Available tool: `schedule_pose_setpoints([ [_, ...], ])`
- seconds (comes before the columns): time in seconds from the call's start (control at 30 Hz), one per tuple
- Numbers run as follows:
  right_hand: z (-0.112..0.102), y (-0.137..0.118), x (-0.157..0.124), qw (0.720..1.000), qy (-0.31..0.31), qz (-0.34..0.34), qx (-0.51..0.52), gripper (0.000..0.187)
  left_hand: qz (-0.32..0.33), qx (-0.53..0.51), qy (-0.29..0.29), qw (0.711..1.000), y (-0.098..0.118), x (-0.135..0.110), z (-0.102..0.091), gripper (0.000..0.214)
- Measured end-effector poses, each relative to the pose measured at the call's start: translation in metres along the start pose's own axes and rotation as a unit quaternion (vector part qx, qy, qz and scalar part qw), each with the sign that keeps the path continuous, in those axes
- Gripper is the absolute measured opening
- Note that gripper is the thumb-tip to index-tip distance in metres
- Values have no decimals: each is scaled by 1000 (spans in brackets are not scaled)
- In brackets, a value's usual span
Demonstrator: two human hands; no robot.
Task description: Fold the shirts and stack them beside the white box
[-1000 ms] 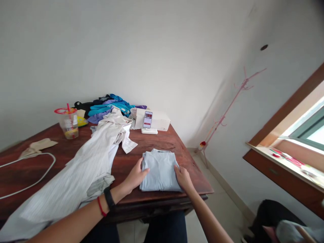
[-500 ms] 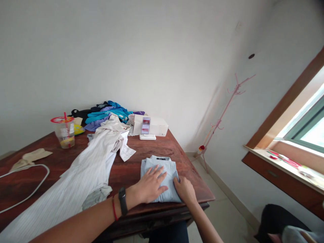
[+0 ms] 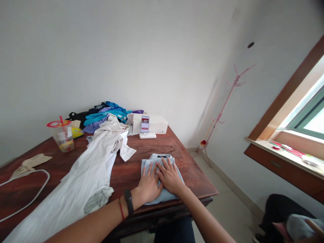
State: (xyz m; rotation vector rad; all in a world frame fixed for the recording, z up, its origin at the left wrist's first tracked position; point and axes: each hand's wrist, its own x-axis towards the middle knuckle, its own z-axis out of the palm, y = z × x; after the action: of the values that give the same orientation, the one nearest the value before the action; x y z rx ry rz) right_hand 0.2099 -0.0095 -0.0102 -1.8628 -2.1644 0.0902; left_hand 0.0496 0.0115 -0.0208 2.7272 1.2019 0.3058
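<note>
A light blue folded shirt lies near the front edge of the dark wooden table, its collar end with a black label pointing away from me. My left hand rests flat on its left half, fingers spread. Beside it, my right hand also presses down flat on the shirt, fingers stretched toward the collar. The two hands touch or slightly overlap at the fingers and cover much of the cloth. To the left stretches a white striped shirt, with a crumpled grey-green cloth by its edge.
On the wooden table stand a plastic cup with a straw, a phone on a white stand, and a white box. A clothes pile lies behind. A white cable curves at left; a pink coat rack stands right.
My right hand has moved left from the shirt's right edge onto its top, beside my left hand. The left hand stays on the shirt. The view has shifted slightly.
</note>
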Motion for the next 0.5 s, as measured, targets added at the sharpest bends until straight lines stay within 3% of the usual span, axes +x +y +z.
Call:
schedule_pose_setpoints([
  [0.13, 14, 5, 5, 997, -60, 19, 43, 58, -12, 21, 19, 1000, -1, 0, 11, 69],
  [0.3, 14, 8, 4, 997, -70, 23, 36, 59, -39, 32, 31, 998, -3, -2, 19, 73],
  [0.5, 13, 3, 5, 996, -81, 37, 27, 58, -67, 29, 29, 997, 0, -8, 14, 68],
])
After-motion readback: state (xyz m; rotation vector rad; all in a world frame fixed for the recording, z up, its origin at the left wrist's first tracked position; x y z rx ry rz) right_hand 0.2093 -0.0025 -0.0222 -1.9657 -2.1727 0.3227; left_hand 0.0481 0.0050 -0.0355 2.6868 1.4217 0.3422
